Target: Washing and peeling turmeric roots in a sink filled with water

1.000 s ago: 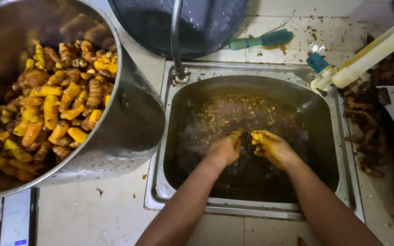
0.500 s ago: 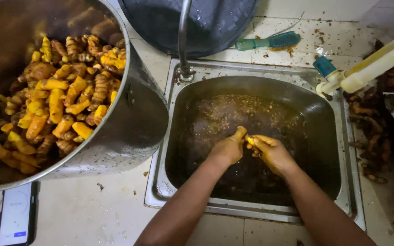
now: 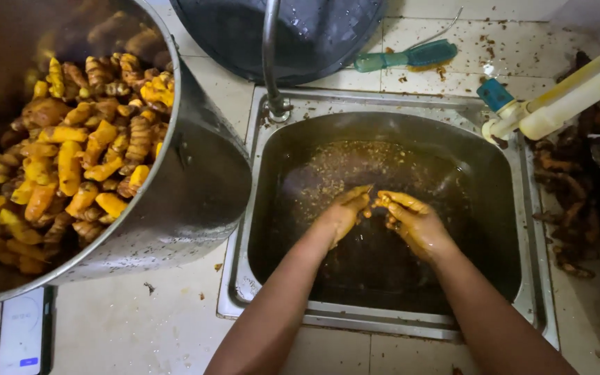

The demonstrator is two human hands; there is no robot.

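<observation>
Left hand and right hand meet — fingertips touching — over murky sink.

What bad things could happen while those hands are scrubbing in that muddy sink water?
The small root piece pinched between the left hand and right hand could slip into the murky water and be hard to find. The big metal pot of turmeric roots overhangs the sink, so an elbow might bump it.
</observation>
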